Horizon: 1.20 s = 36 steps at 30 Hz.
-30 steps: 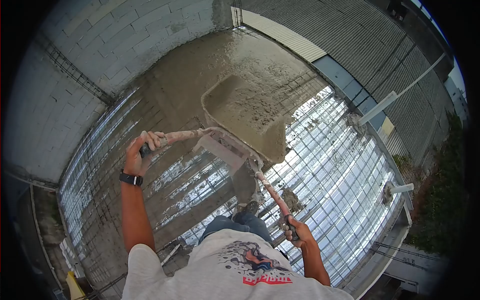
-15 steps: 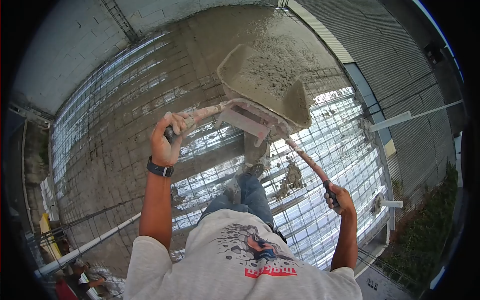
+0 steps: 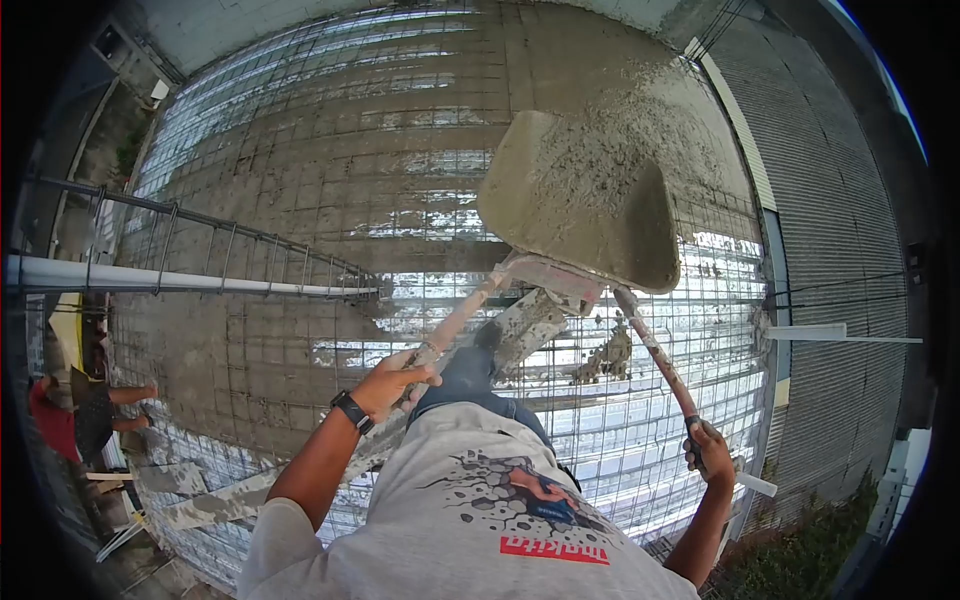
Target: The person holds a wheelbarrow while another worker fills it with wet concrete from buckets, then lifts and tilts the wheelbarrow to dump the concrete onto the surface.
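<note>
A wheelbarrow (image 3: 520,165) is tipped forward ahead of me, its tray coated in wet concrete. More wet concrete (image 3: 640,105) lies on the rebar mesh past the tray's front lip. My left hand (image 3: 393,385) is closed around the end of the left handle (image 3: 465,312), close to my waist. Its fingers are partly hidden behind the handle. On the right, my right hand (image 3: 712,453) grips the black end of the right handle (image 3: 657,352). My legs stand between the two handles, with one boot (image 3: 530,325) caked in concrete.
Rebar mesh (image 3: 290,250) covers the shiny metal decking, partly under concrete. A rebar cage (image 3: 240,232) and a white pipe (image 3: 190,277) stick out from the left. Another person (image 3: 85,415) is at the left edge. A corrugated roof (image 3: 830,200) borders the right side.
My view has turned, and the wheelbarrow appears farther right. My left hand has come down nearer my body. Both hands stay on the handles, and the rebar cage at left has come into fuller view.
</note>
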### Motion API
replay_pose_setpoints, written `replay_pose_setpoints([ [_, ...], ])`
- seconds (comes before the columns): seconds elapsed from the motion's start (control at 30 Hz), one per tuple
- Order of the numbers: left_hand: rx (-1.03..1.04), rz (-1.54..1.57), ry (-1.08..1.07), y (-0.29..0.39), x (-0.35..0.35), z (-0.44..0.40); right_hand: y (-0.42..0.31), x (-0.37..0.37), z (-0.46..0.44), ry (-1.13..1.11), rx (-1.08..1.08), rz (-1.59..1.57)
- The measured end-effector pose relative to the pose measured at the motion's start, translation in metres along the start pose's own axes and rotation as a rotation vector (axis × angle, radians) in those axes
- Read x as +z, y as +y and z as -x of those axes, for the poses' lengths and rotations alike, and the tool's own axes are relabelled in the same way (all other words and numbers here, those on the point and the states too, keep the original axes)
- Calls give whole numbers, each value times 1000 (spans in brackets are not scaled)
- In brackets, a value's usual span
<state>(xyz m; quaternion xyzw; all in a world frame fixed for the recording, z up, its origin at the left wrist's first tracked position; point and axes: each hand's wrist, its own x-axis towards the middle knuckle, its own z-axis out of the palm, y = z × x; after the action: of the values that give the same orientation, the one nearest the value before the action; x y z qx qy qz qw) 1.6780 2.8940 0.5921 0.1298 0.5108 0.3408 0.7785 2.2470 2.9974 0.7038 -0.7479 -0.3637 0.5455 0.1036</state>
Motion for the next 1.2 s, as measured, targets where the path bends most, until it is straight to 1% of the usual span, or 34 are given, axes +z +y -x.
replay_pose_setpoints([
  [0.07, -24, 35, 61, -51, -14, 13, 32, 10, 19, 22, -12, 46],
  [0.1, -16, 41, 94, -66, -23, 18, 34, 21, 26, 32, -31, 74],
  [0.23, 5, 90, 88, -128, -50, 58, 63, 63, 85, 73, -63, 132],
  [0.27, 13, 79, 95, -143, -52, 74, 81, 67, 100, 81, -69, 163],
  [0.37, -8, 102, 77, -189, -60, 123, 145, 80, 146, 81, -61, 125],
  [0.4, -29, 98, 89, -201, -64, 139, 160, 89, 165, 112, -24, 59],
  [0.43, -39, 103, 91, -215, -68, 157, 172, 94, 186, 126, -22, 99],
  [0.5, -69, 108, 95, -245, -80, 194, 197, 110, 228, 92, -28, 62],
  [0.6, -86, 79, 95, -292, -106, 240, 246, 145, 284, 198, -16, 90],
  [0.63, -91, 62, 91, -306, -115, 256, 262, 155, 300, 195, -36, 95],
  [0.7, -109, 46, 86, -326, -140, 279, 291, 180, 331, 205, -69, 101],
  [0.73, -115, 42, 69, -335, -154, 290, 312, 193, 341, 261, -116, 116],
  [0.83, -98, -24, 18, -355, -202, 324, 341, 250, 393, 260, 1, 37],
  [0.87, -89, -69, 17, -373, -210, 340, 374, 265, 411, 247, 2, -19],
  [0.9, -107, -88, 8, -378, -225, 351, 386, 284, 427, 238, 30, -49],
  [0.93, -77, -45, -19, -386, -242, 363, 400, 299, 448, 244, 72, -77],
  [1.03, -114, -231, -3, -386, -268, 407, 442, 357, 487, 274, 146, -187],
  [1.07, -160, -220, -17, -388, -281, 417, 464, 373, 512, 292, 192, -210],
  [1.1, -138, -283, -4, -423, -271, 449, 534, 378, 540, 278, 190, -272],
  [1.17, -129, -370, -3, -405, -295, 473, 566, 426, 562, 269, 220, -356],
  [1.2, -112, -383, -26, -408, -314, 478, 579, 454, 576, 257, 242, -393],
])
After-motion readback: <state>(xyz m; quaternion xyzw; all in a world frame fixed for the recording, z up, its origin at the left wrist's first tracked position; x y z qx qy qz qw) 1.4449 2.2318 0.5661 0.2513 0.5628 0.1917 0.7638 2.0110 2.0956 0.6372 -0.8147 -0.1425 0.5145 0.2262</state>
